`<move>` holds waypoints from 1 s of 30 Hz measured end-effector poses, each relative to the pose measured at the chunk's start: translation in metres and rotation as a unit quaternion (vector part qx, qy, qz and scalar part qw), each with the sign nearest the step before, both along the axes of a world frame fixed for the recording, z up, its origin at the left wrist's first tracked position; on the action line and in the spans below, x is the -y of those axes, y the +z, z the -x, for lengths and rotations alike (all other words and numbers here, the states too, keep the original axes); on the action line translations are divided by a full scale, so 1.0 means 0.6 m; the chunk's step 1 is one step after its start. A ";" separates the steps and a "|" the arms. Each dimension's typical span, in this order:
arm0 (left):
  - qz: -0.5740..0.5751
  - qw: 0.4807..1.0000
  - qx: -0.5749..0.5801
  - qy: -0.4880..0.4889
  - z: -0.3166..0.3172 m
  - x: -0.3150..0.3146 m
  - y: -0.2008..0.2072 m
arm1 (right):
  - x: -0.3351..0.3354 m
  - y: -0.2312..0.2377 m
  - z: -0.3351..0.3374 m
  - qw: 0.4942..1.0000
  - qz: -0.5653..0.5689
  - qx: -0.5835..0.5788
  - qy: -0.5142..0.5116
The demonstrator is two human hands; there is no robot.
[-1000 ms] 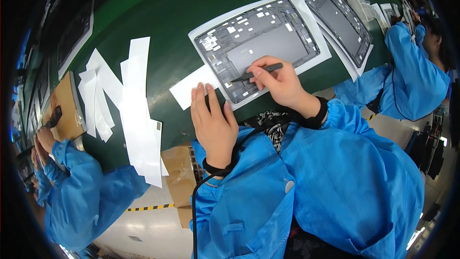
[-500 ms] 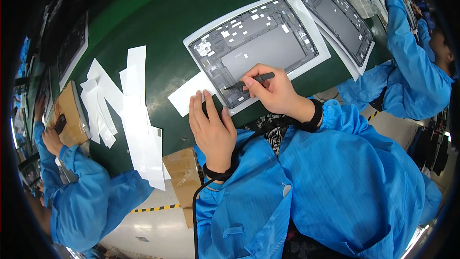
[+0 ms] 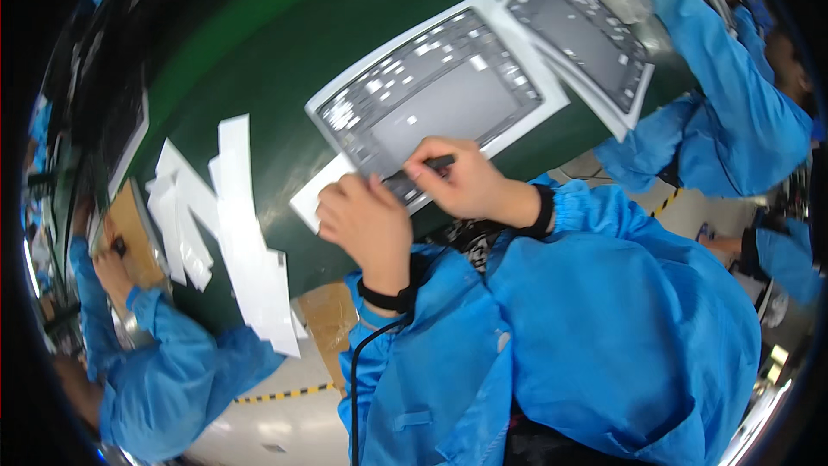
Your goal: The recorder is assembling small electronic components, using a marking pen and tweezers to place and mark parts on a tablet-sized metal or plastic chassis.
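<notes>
A dark grey tablet-like back shell [image 3: 444,112] dotted with small white pieces lies on a white sheet [image 3: 552,105] in front of me. My right hand [image 3: 461,179] grips black tweezers [image 3: 442,161] above the shell's near edge; their tip is hidden by fingers and blur. Close beside it, my left hand [image 3: 366,224] is bent over the near left corner. Its thumb and forefinger draw together there, and whatever they pinch is too small or blurred to see. A white paper strip [image 3: 312,197] lies partly under the left hand.
White paper strips [image 3: 246,233] overlap on the green table [image 3: 267,52] to the left. A second shell [image 3: 586,39] lies far right on sheets. Co-workers in blue sit at left [image 3: 172,380] and right [image 3: 724,138]. A black cord [image 3: 355,371] runs from my left wrist.
My left hand has gone from flat, outstretched fingers to bent ones gathered by the shell's corner. My right hand has shifted slightly left and down with the tweezers. The whole view has shifted and blurred.
</notes>
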State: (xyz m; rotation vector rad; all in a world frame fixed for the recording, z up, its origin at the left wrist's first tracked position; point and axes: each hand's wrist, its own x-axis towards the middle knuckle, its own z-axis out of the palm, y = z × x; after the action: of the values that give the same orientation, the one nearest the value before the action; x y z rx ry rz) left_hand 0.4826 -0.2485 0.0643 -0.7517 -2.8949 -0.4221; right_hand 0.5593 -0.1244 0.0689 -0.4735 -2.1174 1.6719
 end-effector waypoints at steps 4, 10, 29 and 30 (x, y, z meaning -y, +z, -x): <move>0.046 0.999 0.015 0.005 0.012 0.021 0.000 | 0.014 -0.016 0.004 0.998 0.002 -0.056 0.009; 0.114 0.992 0.009 0.049 0.020 0.022 -0.014 | -0.129 0.072 -0.058 0.919 -0.051 -0.340 -0.195; -0.085 0.789 0.026 -0.608 -0.030 -0.633 0.138 | -0.628 0.022 -0.227 0.887 -0.033 0.205 -0.412; -0.093 0.791 0.033 -0.604 -0.029 -0.664 0.125 | -0.625 0.039 -0.223 0.889 0.020 0.206 -0.409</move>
State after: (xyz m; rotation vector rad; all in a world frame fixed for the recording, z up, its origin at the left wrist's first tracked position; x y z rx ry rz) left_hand 0.5001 0.1498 0.1391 -2.4725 -1.9266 -0.7888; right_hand 0.6932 0.2507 0.0924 -1.5883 -1.7127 1.1625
